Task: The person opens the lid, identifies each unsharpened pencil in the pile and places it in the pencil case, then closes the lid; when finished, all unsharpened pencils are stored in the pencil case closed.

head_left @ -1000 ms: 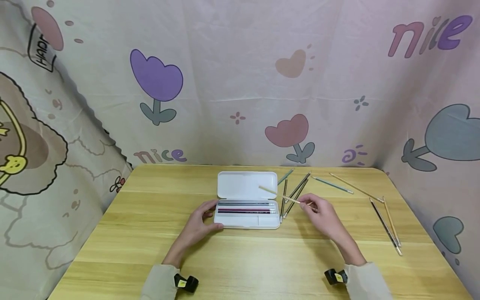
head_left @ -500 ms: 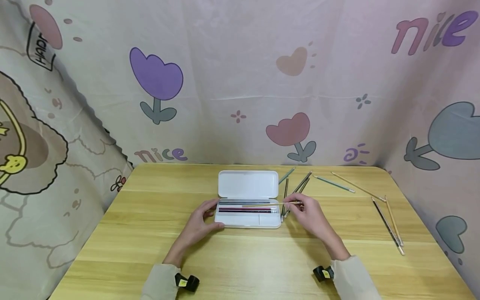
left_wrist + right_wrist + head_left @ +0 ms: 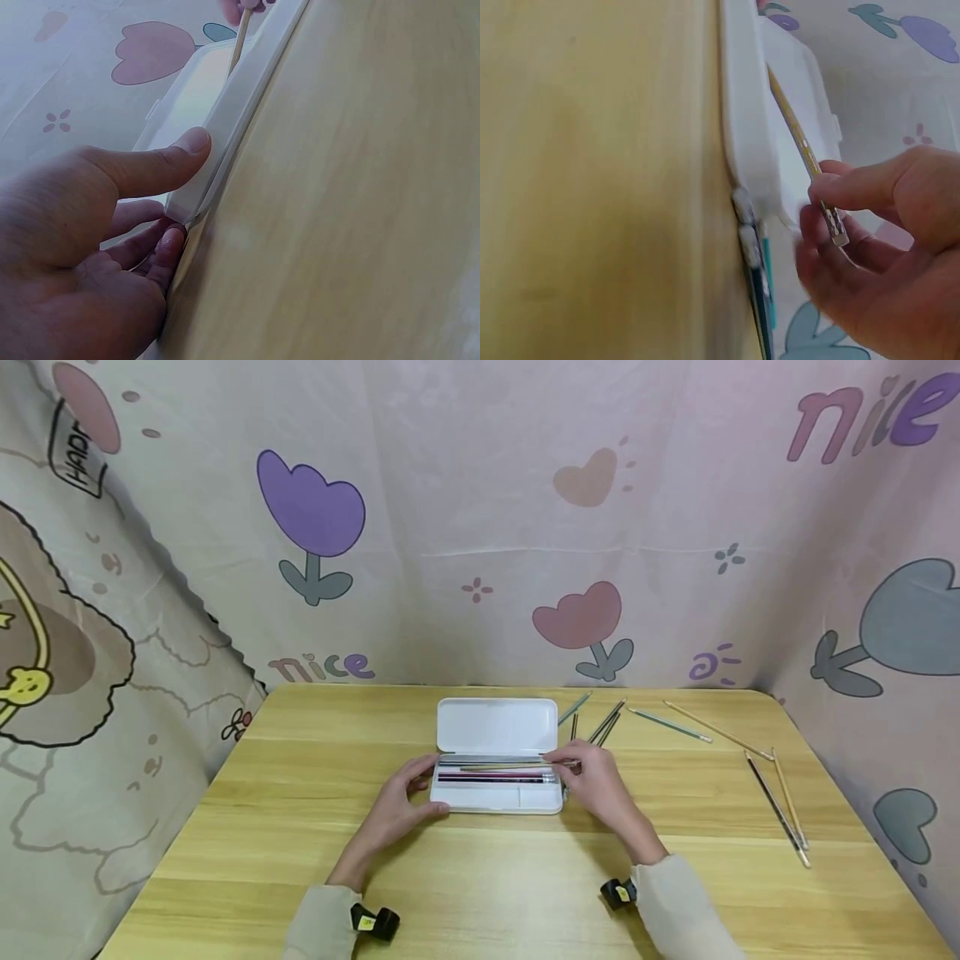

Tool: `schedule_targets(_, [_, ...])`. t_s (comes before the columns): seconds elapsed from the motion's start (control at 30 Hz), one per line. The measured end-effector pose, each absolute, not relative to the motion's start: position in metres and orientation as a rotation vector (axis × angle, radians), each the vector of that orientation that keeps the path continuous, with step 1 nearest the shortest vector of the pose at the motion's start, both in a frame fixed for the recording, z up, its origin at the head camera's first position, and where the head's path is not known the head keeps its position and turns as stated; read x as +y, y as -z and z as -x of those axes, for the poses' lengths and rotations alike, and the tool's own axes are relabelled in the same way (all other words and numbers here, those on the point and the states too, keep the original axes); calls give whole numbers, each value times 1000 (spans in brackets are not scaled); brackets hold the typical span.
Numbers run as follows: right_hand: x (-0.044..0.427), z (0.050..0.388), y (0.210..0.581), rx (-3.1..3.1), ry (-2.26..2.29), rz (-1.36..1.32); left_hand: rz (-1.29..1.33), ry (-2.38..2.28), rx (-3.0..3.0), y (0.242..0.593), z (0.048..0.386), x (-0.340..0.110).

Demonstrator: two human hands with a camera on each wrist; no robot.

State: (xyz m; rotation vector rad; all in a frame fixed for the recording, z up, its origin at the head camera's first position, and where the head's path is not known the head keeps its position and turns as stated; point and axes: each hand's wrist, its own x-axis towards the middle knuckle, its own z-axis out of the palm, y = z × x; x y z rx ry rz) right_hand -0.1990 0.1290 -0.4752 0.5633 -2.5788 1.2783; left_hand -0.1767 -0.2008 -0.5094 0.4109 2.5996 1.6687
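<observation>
A white pencil case (image 3: 476,797) lies open on the table, its lid tipped back. Several dark and red pencils (image 3: 487,778) lie side by side in its long compartment. My left hand (image 3: 401,802) holds the case's left end, thumb on the front edge and fingers around the corner, as the left wrist view also shows. With thumb and fingers, my right hand (image 3: 592,777) pinches a yellow pencil (image 3: 795,131) near its eraser end at the case's right end. That pencil's tip points left over the compartment. Whether it touches the pencils below, I cannot tell.
Right of the case several dark pencils (image 3: 606,723) lie loosely, partly hidden by my right hand. A teal pencil (image 3: 670,725), a long yellow pencil (image 3: 716,729), another yellow pencil (image 3: 790,799) and a black pencil (image 3: 777,810) lie farther right. A printed curtain (image 3: 450,510) hangs behind the table.
My right hand has moved left with the yellow pencil, from beside the case to its right end. The pencil has come down, now lying nearly level over the compartment. My left hand stays put.
</observation>
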Motion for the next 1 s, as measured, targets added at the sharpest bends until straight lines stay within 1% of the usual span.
schedule_targets(0.23, [111, 206, 482, -2619, -1283, -500, -390, -1657, 2587, 511, 177, -202])
schedule_targets(0.47, [100, 209, 485, -2630, -1267, -549, -408, -1669, 2574, 512, 177, -203])
schedule_targets(0.6, [97, 211, 486, -2651, -1261, -534, -406, -1668, 2573, 512, 177, -203])
schedule_targets(0.8, [97, 210, 485, -2653, -1296, -507, -410, -1653, 2586, 511, 177, -203])
schedule_targets(1.0, [110, 205, 481, -2619, -1340, -477, -419, -1660, 2583, 511, 177, -203])
